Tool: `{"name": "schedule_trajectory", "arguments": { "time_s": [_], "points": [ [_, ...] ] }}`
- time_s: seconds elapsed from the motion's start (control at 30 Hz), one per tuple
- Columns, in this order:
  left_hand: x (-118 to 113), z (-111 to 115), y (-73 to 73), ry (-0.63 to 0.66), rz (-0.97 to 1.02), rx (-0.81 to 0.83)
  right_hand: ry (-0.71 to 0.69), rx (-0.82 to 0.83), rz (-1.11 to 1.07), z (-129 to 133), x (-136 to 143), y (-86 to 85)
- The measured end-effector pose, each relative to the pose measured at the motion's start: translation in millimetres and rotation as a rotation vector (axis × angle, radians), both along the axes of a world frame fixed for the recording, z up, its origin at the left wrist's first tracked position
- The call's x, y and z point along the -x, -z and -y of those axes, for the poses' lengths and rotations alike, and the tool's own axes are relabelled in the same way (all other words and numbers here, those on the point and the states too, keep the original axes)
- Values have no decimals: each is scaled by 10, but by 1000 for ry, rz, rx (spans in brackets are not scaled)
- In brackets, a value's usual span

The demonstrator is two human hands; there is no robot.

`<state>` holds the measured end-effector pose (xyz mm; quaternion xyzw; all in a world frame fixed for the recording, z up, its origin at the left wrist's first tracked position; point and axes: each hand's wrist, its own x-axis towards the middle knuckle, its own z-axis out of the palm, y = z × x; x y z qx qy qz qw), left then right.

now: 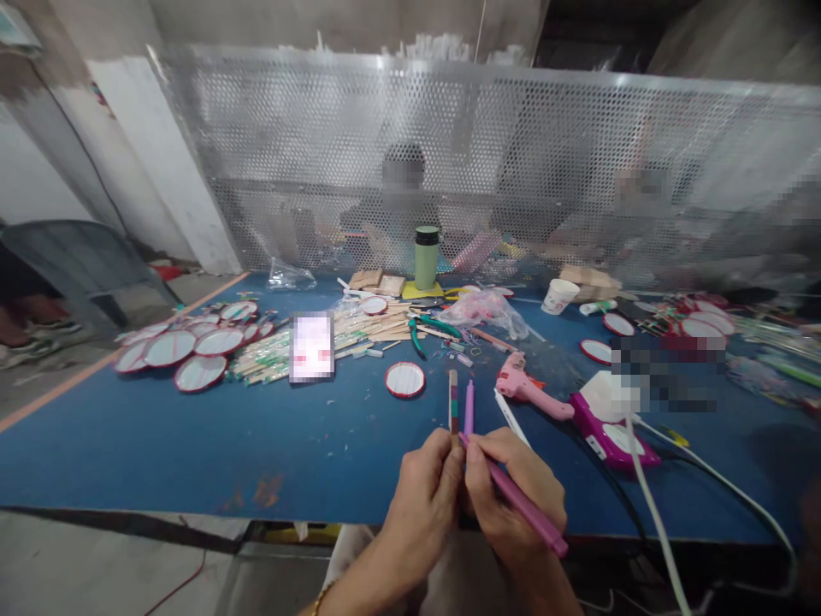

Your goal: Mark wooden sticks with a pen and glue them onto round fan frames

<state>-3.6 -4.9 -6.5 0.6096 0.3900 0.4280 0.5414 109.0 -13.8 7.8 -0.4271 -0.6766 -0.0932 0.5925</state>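
Note:
Near the table's front edge, my left hand [428, 483] is closed around a flat wooden stick [453, 398] marked with dark and teal bands. My right hand [516, 483] grips a purple marker [522, 500], its tip close to the stick's lower part; whether it touches I cannot tell. Just beyond the hands lies another slim purple piece [470, 406], a cap or a second marker. A white pen [511, 417] rests to its right. Farther off is a small round white disc with a red rim [404, 379].
At right, a pink glue gun [535, 393] lies by a magenta box [612, 441] with cables. Many sticks [378, 325], a phone [312, 346], green-handled pliers [436, 326] and a green bottle [426, 261] are farther back. Red-rimmed discs [169, 348] pile up left; a perforated screen [308, 128] stands behind.

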Motion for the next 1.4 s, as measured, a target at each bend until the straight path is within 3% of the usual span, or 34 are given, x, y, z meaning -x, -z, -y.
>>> {"name": "schedule_trajectory", "arguments": {
  "time_s": [0.53, 1.1, 1.4],
  "points": [
    [-1, 8, -28, 12, 26, 31, 50, 33, -4, 11, -3, 4],
    [3, 8, 23, 8, 19, 29, -4, 34, 10, -3, -31, 35],
    [7, 16, -30, 46, 31, 26, 13, 36, 1, -5, -27, 5]
  ]
}}
